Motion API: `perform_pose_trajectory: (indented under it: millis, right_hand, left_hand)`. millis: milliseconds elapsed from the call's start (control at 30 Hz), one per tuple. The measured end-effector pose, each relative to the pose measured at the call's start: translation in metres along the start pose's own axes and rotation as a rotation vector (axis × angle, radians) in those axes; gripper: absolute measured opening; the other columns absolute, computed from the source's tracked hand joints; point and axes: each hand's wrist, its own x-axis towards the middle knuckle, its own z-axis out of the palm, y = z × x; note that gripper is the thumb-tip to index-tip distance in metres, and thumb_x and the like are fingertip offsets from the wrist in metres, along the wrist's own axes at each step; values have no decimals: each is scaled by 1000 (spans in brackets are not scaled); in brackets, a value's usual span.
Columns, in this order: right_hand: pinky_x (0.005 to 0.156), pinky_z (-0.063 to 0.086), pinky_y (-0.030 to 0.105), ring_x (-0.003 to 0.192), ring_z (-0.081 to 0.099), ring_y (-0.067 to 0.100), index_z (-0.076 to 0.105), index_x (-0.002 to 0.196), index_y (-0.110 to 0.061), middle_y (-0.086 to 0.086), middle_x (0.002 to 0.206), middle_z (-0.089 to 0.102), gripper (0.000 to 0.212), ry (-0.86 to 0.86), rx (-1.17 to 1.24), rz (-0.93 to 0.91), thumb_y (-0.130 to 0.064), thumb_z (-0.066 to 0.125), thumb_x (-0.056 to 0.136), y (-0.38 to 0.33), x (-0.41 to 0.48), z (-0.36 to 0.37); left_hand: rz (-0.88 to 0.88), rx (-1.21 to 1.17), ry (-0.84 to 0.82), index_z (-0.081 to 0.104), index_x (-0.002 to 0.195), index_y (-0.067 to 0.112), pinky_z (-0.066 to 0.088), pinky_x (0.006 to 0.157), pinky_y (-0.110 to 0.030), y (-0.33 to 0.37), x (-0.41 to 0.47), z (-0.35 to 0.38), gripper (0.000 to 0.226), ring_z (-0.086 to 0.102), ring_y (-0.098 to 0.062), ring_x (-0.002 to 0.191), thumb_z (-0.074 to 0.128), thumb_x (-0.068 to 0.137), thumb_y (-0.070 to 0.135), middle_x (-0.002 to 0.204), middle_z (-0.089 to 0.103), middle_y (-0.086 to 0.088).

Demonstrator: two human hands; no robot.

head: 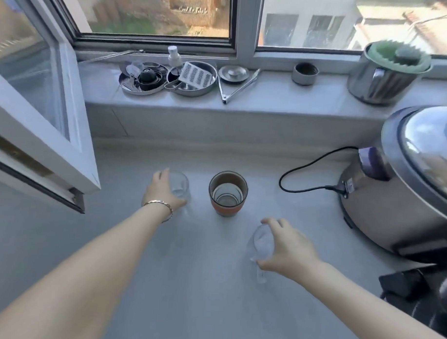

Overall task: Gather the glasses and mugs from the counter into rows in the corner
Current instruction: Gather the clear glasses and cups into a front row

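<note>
On the grey counter [188, 282] my left hand [163, 190] wraps around a clear glass [180, 185] standing upright at the middle left. To its right stands a brown cup with an orange band [228, 195], untouched, with a clear glass nested inside it. My right hand [288, 245] grips a second clear glass [261, 246] from the side, nearer to me and to the right of the brown cup. This glass looks slightly tilted and blurred.
An open window sash [41, 137] juts over the counter's left side. A rice cooker [406, 191] with a black cord [306, 172] fills the right. The sill holds steel dishes [170, 78], tongs [239, 87], a small bowl [305, 73] and a steel pot [388, 73]. Dark items [416, 290] lie at the near right.
</note>
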Motion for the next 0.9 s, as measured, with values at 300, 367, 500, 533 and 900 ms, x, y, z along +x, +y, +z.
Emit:
perform_pose_trajectory:
  millis: [300,367,500,533,900]
  right_hand:
    - [90,44,31,118,48,23,27,140,-34,-5,130,42,82,-40,-62,-112,-42,69,71,-10,-1,0]
    - [92,44,31,119,47,23,27,140,-34,-5,132,41,82,-47,-84,-162,-41,70,71,-22,-7,2]
    - [91,46,32,119,44,24,28,139,-34,-5,136,39,81,-70,-158,-314,-36,71,71,-65,-28,14]
    - [91,45,32,119,43,24,28,139,-34,-5,135,39,81,-75,-175,-356,-36,71,71,-79,-35,18]
    - [90,47,33,123,42,23,28,137,-37,-5,136,38,80,-207,-361,-869,-37,73,71,-274,-191,150]
  left_hand:
    - [15,120,39,38,132,26,48,81,-33,-25,-81,-2,79,56,-25,111,75,64,39,129,42,1]
    - [0,54,55,38,133,27,48,83,-32,-38,-108,-5,80,56,-23,112,76,63,39,131,42,3]
    - [-50,-46,96,40,130,30,47,84,-28,-79,-168,-15,76,57,-18,112,75,63,38,131,42,7]
    - [-71,-59,112,40,129,32,47,84,-28,-93,-185,-19,75,57,-18,111,75,63,40,131,41,8]
    - [-399,-192,363,36,135,30,49,88,-28,-309,-429,-42,82,54,-14,116,75,65,43,136,37,10]
